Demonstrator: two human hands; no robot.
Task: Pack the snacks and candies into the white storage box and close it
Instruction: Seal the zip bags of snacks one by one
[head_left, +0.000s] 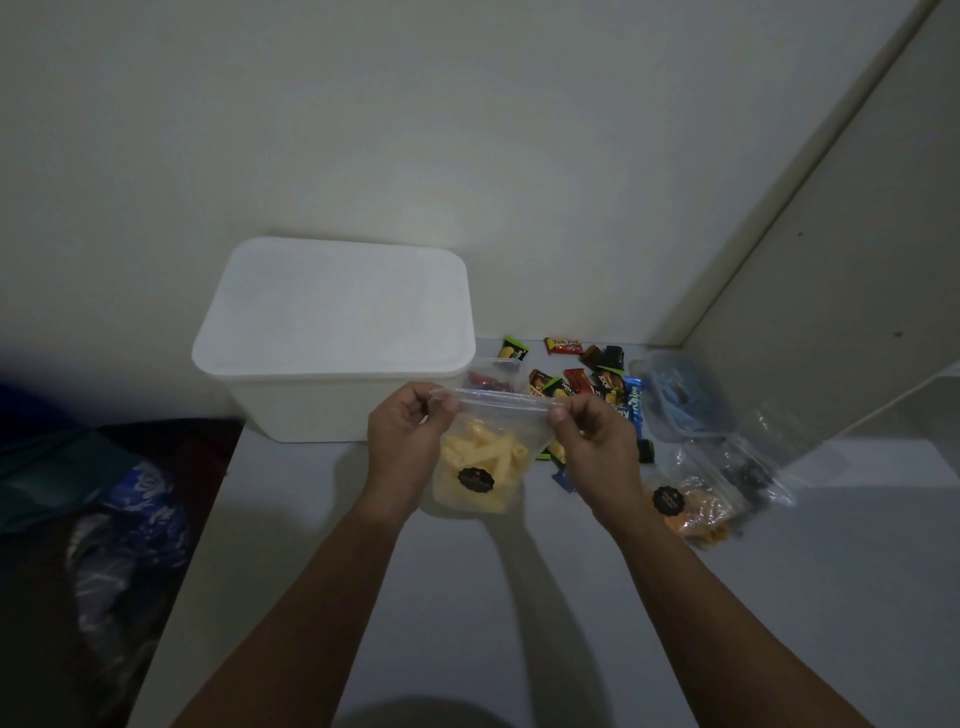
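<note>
A clear zip bag of yellow stick snacks (483, 465) with a round black label hangs upright over the white table. My left hand (408, 436) pinches the left end of its zip strip, and my right hand (597, 441) pinches the right end. Behind the bag stands the white storage box (291, 405) with its lid (335, 304) on. Several small wrapped candies (576, 376) lie scattered on the table behind my right hand. A second clear bag with orange snacks (698, 506) and a black label lies at the right.
A clear container with bluish contents (685, 395) sits at the far right near a white panel (831, 291). The wall stands close behind the box. Dark cloth and a blue patterned bag (130, 519) lie beyond the table's left edge (192, 545).
</note>
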